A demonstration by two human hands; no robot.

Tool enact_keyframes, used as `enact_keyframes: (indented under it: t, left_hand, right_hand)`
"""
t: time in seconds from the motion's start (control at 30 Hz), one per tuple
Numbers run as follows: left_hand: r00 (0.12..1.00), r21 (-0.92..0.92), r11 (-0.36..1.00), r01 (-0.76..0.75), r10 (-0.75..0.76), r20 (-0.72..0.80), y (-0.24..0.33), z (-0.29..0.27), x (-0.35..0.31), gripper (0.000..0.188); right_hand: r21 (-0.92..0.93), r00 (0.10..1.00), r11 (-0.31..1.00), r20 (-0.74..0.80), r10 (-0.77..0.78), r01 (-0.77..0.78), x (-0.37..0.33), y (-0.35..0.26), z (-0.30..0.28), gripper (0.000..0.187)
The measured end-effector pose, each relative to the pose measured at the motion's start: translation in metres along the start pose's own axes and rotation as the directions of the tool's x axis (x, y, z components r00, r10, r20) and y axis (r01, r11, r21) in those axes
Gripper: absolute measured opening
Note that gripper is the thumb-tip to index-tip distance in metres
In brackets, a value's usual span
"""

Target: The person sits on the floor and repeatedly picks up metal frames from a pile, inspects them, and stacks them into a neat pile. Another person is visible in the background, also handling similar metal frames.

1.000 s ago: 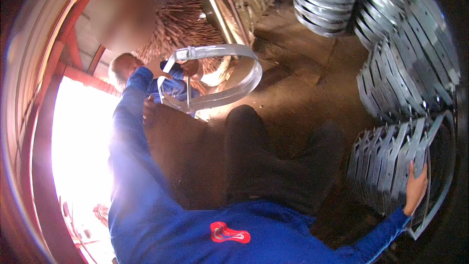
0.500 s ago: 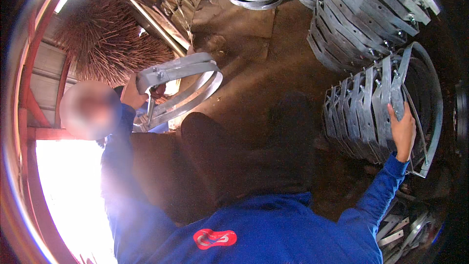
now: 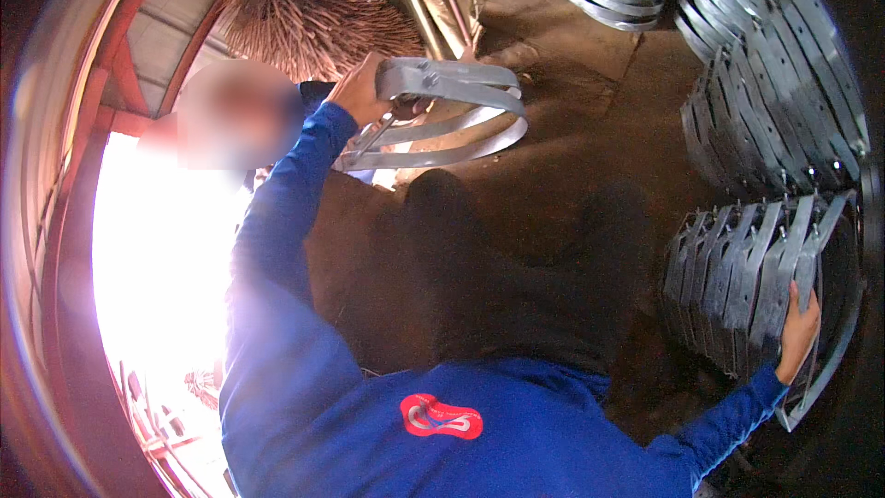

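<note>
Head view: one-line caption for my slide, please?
Left hand lifts grey metal ring clamps while right hand rests on a leaning row of grey metal clamps.

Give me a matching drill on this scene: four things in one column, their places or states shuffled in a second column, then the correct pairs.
1. left hand
2. right hand
3. row of grey metal clamps
4. bundle of thin rods

A. overhead at upper left
B. gripping a raised clamp ring
C. standing on edge at right
D. resting on the outermost clamp of the row

Pairs: 1-B, 2-D, 3-C, 4-A
</note>
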State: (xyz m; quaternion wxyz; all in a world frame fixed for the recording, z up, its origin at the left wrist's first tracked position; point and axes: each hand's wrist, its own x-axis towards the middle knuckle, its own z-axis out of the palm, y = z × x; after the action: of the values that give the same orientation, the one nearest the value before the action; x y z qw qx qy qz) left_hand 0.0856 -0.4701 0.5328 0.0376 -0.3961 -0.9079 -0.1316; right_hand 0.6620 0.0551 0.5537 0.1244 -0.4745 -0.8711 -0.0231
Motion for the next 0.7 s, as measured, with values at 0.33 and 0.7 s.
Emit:
enact_keyframes:
  t: [0.33,0.7]
  left_hand:
    - [0.999,-0.126,0.992,-0.023,0.026,0.019,-0.069,0.005,0.043,0.067]
    - [0.988,0.105,0.992,-0.063,0.047,0.148,0.035,0.022,0.113,0.061]
  right_hand:
    - [-0.056,0.992,0.995,0.09,0.092,-0.087,0.005,0.002,0.001,0.072]
    - [-0.202,0.993,0.972,-0.043,0.113,-0.119,-0.007,-0.028,-0.015,0.061]
